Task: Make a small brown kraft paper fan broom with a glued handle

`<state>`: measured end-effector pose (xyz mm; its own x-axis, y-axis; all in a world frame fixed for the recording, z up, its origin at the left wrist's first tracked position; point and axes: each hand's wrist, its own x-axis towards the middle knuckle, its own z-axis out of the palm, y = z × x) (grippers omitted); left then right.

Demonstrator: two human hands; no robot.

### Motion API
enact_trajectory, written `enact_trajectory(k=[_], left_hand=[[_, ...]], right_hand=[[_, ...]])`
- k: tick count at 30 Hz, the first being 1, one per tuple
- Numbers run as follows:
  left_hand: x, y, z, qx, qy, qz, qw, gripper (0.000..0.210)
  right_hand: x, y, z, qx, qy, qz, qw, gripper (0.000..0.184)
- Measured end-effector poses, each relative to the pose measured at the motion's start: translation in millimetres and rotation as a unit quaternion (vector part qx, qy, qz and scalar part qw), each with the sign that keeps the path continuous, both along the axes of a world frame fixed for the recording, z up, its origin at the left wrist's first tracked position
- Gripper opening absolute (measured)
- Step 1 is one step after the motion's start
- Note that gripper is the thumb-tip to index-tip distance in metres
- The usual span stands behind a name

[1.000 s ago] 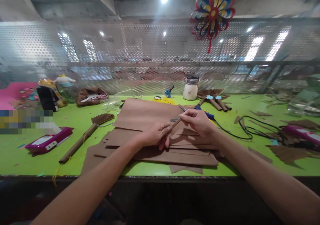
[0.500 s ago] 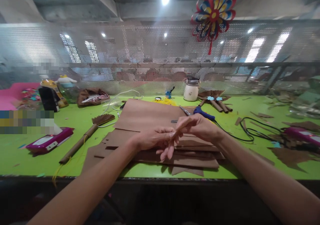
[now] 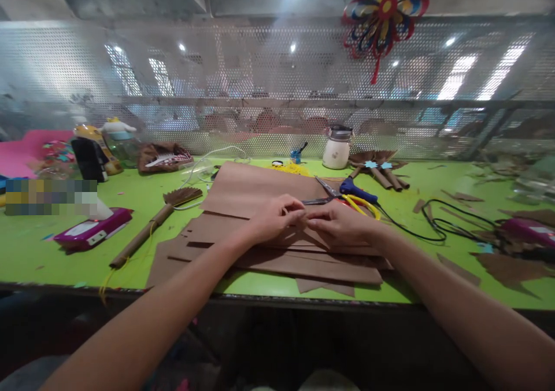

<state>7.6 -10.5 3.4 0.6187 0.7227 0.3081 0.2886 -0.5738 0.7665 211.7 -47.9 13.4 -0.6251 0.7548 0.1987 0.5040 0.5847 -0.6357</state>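
Over the middle of a stack of brown paper sheets (image 3: 255,188), my two hands nearly meet at the fingertips. Thumb and fingers of my left hand (image 3: 280,217) are pinched together. Facing it, my right hand (image 3: 340,223) is also closed in a pinch. What lies between the fingers, if anything, is too small and too close in colour to the paper to make out. Scissors with yellow and red handles (image 3: 359,201) lie open just behind my right hand. A blue-handled glue gun (image 3: 358,190) rests beside them, its black cord running right.
On the green table (image 3: 243,288), a rolled brown paper piece with a fanned end (image 3: 147,232) and a purple power strip (image 3: 93,229) lie left. At the back stand a white jug (image 3: 336,150) and similar paper rolls (image 3: 384,174). Paper scraps (image 3: 507,266) lie right.
My hands have drawn lower and flatter over the paper, and the thin brown piece seen raised between them cannot be made out now. The scissors' handles have come into view. The camera has tilted slightly.
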Motion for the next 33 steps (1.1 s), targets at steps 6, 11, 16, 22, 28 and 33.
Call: enact_trajectory(k=[6,11,16,22,28,33], left_hand=[[-1,-1,-3.5,0.065,0.132,0.003,0.989,0.02],[-6,-2,1.6,0.031,0.167,0.0,0.985,0.019],[-9,-3,4.2,0.001,0.211,-0.023,0.977,0.019],[-6,-2,-2.4,0.063,0.212,-0.041,0.974,0.019],[1,-3,-7.1,0.137,0.204,-0.04,0.968,0.013],[1,-4,-5.7,0.161,0.205,-0.057,0.964,0.012]], right_hand=[[-7,0,-15.9,0.07,-0.042,-0.069,0.994,0.024],[-7,-1,-17.3,0.088,-0.067,-0.062,0.992,0.021],[-7,-3,-16.6,0.099,-0.084,-0.045,0.991,0.022],[-9,-5,-14.4,0.143,-0.112,-0.036,0.983,0.022],[-11,-8,-8.4,0.164,-0.171,-0.031,0.971,0.023],[-11,-6,-7.1,0.165,-0.215,-0.036,0.962,0.018]])
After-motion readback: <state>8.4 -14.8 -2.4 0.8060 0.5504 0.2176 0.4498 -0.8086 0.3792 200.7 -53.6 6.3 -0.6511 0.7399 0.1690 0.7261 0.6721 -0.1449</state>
